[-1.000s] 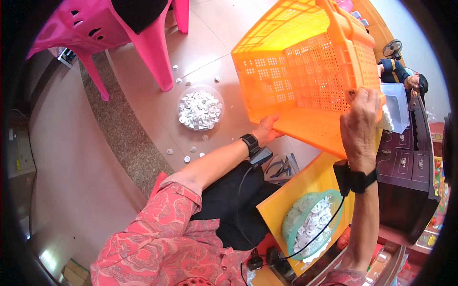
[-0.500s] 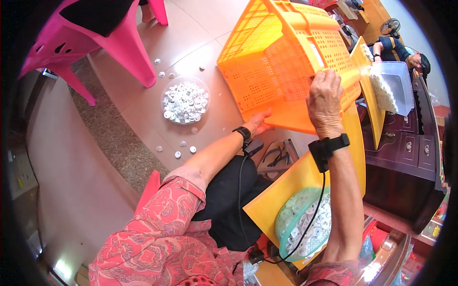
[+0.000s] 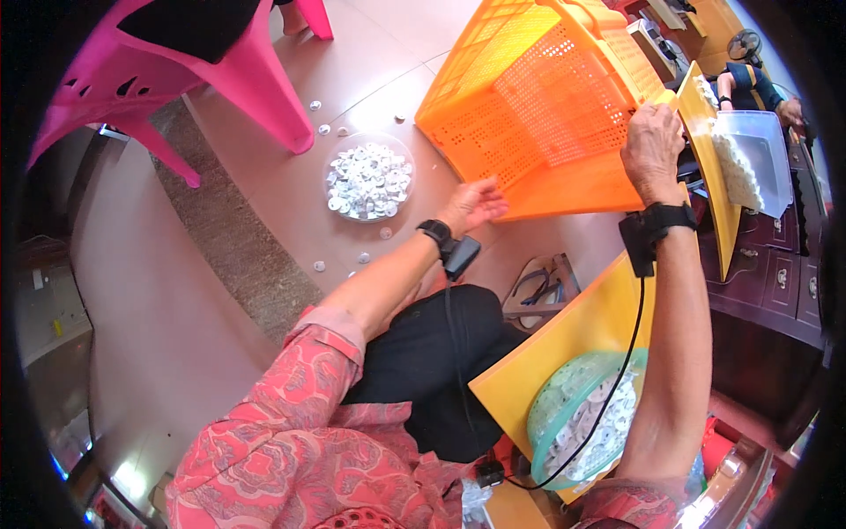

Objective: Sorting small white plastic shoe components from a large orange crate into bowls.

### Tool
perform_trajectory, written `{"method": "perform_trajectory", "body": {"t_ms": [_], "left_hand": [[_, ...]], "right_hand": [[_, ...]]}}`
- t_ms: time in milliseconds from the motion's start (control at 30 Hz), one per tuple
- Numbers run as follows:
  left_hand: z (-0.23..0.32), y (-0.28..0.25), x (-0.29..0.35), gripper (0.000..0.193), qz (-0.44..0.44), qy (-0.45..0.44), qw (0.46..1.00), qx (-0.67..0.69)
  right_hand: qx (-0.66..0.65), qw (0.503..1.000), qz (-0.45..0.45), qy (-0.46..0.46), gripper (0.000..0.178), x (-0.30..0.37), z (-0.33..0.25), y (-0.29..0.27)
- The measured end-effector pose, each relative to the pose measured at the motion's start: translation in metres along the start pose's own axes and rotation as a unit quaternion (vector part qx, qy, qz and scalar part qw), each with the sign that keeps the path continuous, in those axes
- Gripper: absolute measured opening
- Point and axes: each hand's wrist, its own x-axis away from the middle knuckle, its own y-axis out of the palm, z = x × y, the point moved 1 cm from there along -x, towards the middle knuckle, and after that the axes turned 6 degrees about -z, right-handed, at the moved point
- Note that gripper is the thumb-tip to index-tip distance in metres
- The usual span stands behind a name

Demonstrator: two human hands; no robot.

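Observation:
A large orange plastic crate [image 3: 564, 106] with perforated walls is tipped on its side, its opening facing left and toward me. My right hand [image 3: 654, 148] is closed over the crate's near right rim. Just left of the crate's lower near edge, my left hand [image 3: 476, 204] is open with nothing in it, fingers stretched and a little apart. On the floor to the left stands a round clear tub [image 3: 370, 178] heaped with small round white pieces. Several loose white pieces [image 3: 364, 257] lie around that tub.
A green basket [image 3: 551, 414] of white pieces sits on a yellow board [image 3: 520, 375] at my right. A pink plastic chair [image 3: 238, 79] stands far left, sandals [image 3: 539, 286] on the floor. At far right, another person [image 3: 749, 84] works by a clear bin [image 3: 758, 163].
My left hand has come away from the crate's lower edge, its fingers now free. My right hand keeps its hold on the rim. The whole view has shifted somewhat.

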Motion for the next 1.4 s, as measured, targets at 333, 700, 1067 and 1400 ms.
{"method": "perform_trajectory", "body": {"t_ms": [333,700,1067,1400], "left_hand": [[0.124,-0.076,0.159,0.014,0.013,0.117,0.993,-0.03],[0.164,-0.115,0.167,0.011,0.031,0.068,0.997,-0.012],[0.174,-0.106,0.165,0.016,-0.041,0.017,0.996,-0.08],[0.187,-0.131,0.174,0.028,0.076,0.01,0.988,-0.132]], "right_hand": [[-0.394,0.897,0.123,-0.158,0.019,0.078,-0.075,-0.175],[-0.62,0.744,-0.246,0.033,0.023,0.349,-0.136,-0.325],[-0.441,0.785,-0.328,0.286,0.063,0.53,-0.144,-0.247],[-0.512,0.765,-0.209,0.33,0.062,0.534,-0.182,-0.226]]}}
